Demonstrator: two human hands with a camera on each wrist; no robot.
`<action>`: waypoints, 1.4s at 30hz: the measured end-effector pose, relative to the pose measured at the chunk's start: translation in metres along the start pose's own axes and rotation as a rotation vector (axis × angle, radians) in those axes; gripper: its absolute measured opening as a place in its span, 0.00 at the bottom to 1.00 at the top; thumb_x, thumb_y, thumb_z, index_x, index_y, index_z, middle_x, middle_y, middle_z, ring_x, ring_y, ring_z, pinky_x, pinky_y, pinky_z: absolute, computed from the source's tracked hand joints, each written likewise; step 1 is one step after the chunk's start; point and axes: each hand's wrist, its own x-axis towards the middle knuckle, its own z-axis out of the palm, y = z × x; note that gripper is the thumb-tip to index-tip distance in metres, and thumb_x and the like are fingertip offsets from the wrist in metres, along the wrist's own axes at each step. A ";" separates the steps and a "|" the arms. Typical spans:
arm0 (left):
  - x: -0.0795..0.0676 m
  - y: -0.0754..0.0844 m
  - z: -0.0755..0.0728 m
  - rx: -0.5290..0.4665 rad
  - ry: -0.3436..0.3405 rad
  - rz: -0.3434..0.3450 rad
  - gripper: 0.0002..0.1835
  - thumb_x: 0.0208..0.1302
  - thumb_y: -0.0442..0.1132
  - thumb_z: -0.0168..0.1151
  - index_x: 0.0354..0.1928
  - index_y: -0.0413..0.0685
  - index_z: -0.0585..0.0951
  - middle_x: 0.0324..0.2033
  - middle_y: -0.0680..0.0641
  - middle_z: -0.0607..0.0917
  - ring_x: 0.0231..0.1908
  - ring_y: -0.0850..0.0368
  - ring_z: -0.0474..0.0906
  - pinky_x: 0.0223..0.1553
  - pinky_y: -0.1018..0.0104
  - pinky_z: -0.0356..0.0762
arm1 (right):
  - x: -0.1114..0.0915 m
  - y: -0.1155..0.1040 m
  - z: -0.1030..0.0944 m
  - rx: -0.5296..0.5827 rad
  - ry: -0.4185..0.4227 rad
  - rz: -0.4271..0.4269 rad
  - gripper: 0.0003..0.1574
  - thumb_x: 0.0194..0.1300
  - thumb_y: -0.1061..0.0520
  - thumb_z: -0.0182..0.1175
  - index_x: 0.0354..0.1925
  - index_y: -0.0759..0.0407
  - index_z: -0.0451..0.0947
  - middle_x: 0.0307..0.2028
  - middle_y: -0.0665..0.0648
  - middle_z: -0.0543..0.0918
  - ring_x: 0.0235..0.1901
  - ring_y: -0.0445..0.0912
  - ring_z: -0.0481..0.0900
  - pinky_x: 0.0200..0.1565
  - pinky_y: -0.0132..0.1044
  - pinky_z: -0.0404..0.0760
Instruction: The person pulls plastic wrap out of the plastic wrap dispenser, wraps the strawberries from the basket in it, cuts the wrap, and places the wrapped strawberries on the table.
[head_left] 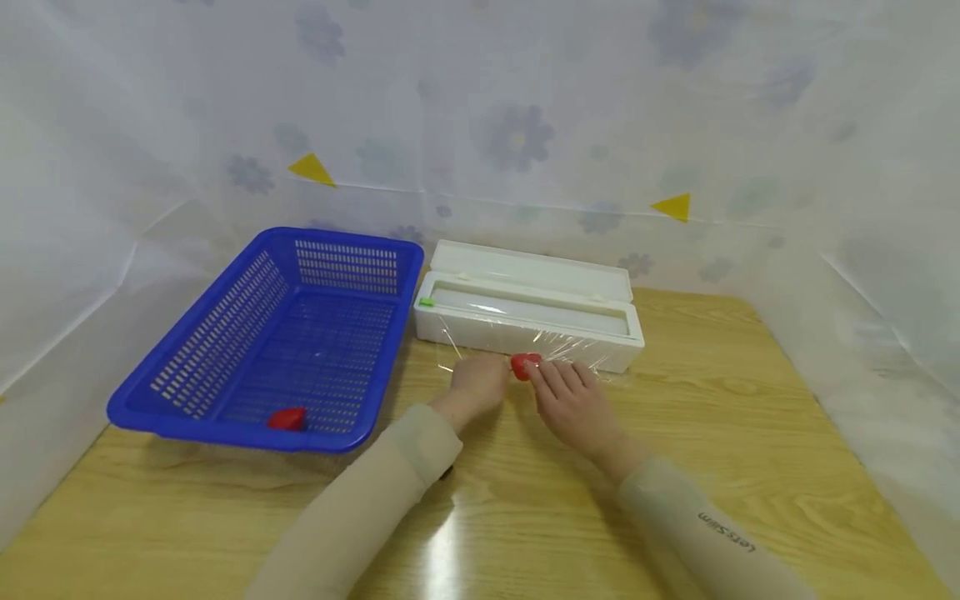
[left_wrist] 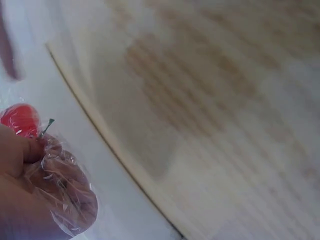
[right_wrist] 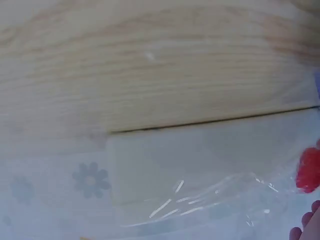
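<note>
- Clamped on clear film (head_left: 557, 343), the left hand (head_left: 480, 382) is seen curled in the head view, just left of a red piece (head_left: 526, 366). Fingers of the right hand (head_left: 573, 407) are held extended and close together, laid at the right side of the piece.
- On the right sleeve (head_left: 693, 521), dark lettering can be read upside down as "LetsSlim".
- The red piece is held in front of a long white box (head_left: 525, 329), whose lid (head_left: 528, 271) is raised; a green tab (head_left: 426, 302) is seen at its left end. At left, a second red piece (head_left: 287, 418) is contained in a blue basket (head_left: 401, 333).
- From the left wrist, film is shown bunched around the curled left fingers (left_wrist: 75, 192); a green stem (left_wrist: 46, 128) is seen beside the red piece.
- From the right wrist, the red piece is cut off by the frame edge, with right fingertips (right_wrist: 306, 220) shown just below; whether they are in contact cannot be told there.
</note>
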 end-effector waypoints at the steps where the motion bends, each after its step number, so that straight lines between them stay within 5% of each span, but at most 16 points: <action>1: 0.000 0.000 -0.002 -0.005 -0.008 0.002 0.08 0.64 0.37 0.52 0.31 0.49 0.81 0.31 0.50 0.84 0.33 0.54 0.81 0.34 0.58 0.80 | -0.001 -0.002 0.002 -0.022 -0.047 0.000 0.22 0.63 0.55 0.50 0.53 0.63 0.73 0.43 0.58 0.79 0.42 0.52 0.74 0.43 0.42 0.71; 5: 0.002 0.000 -0.008 -0.052 -0.054 0.012 0.11 0.67 0.39 0.50 0.32 0.46 0.81 0.31 0.49 0.84 0.32 0.54 0.79 0.34 0.59 0.79 | -0.004 -0.004 0.011 -0.047 -0.171 0.073 0.34 0.55 0.52 0.60 0.58 0.63 0.68 0.47 0.59 0.76 0.46 0.53 0.71 0.47 0.44 0.69; 10: 0.001 -0.002 -0.011 -0.140 -0.090 -0.020 0.16 0.71 0.42 0.44 0.33 0.45 0.80 0.34 0.47 0.84 0.35 0.53 0.80 0.38 0.58 0.79 | -0.002 0.001 0.025 -0.038 -0.042 0.048 0.21 0.59 0.61 0.50 0.52 0.64 0.73 0.39 0.59 0.77 0.38 0.53 0.72 0.38 0.42 0.71; 15: 0.001 -0.004 -0.011 -0.221 -0.005 -0.068 0.17 0.71 0.45 0.44 0.32 0.44 0.78 0.36 0.45 0.83 0.39 0.49 0.81 0.41 0.55 0.78 | 0.006 0.003 0.031 0.027 0.038 0.085 0.18 0.54 0.62 0.56 0.45 0.66 0.76 0.32 0.58 0.78 0.33 0.53 0.74 0.34 0.40 0.71; 21: -0.003 0.000 -0.012 0.018 0.238 -0.044 0.15 0.62 0.46 0.57 0.48 0.48 0.75 0.45 0.47 0.78 0.50 0.51 0.73 0.53 0.57 0.70 | 0.012 0.000 0.025 0.074 -0.102 0.222 0.20 0.48 0.61 0.65 0.43 0.65 0.78 0.33 0.58 0.82 0.35 0.53 0.77 0.38 0.42 0.74; 25: -0.003 0.004 -0.009 0.175 0.222 0.063 0.23 0.58 0.51 0.61 0.53 0.49 0.73 0.48 0.49 0.78 0.53 0.53 0.73 0.55 0.59 0.70 | 0.018 -0.002 0.019 0.144 -0.233 0.344 0.20 0.51 0.60 0.64 0.44 0.65 0.78 0.36 0.60 0.82 0.40 0.54 0.76 0.43 0.45 0.73; 29: -0.001 0.000 -0.002 0.247 0.201 0.067 0.19 0.61 0.48 0.59 0.53 0.51 0.74 0.49 0.50 0.80 0.53 0.54 0.75 0.53 0.61 0.72 | 0.022 -0.002 0.016 0.203 -0.275 0.402 0.19 0.52 0.58 0.62 0.44 0.65 0.78 0.36 0.61 0.82 0.41 0.55 0.76 0.44 0.47 0.72; 34: -0.002 -0.007 0.001 0.293 0.247 0.070 0.13 0.64 0.38 0.55 0.50 0.52 0.78 0.46 0.51 0.82 0.50 0.55 0.77 0.52 0.61 0.74 | 0.020 0.002 0.016 0.188 -0.270 0.373 0.26 0.52 0.57 0.65 0.49 0.65 0.75 0.37 0.62 0.81 0.41 0.56 0.76 0.43 0.46 0.73; 42: -0.004 -0.008 0.000 0.265 0.252 0.115 0.12 0.64 0.37 0.55 0.48 0.51 0.80 0.43 0.49 0.81 0.47 0.55 0.77 0.50 0.62 0.76 | 0.006 0.017 0.015 0.045 -0.183 0.191 0.12 0.53 0.68 0.57 0.39 0.66 0.80 0.32 0.59 0.82 0.37 0.53 0.76 0.42 0.43 0.76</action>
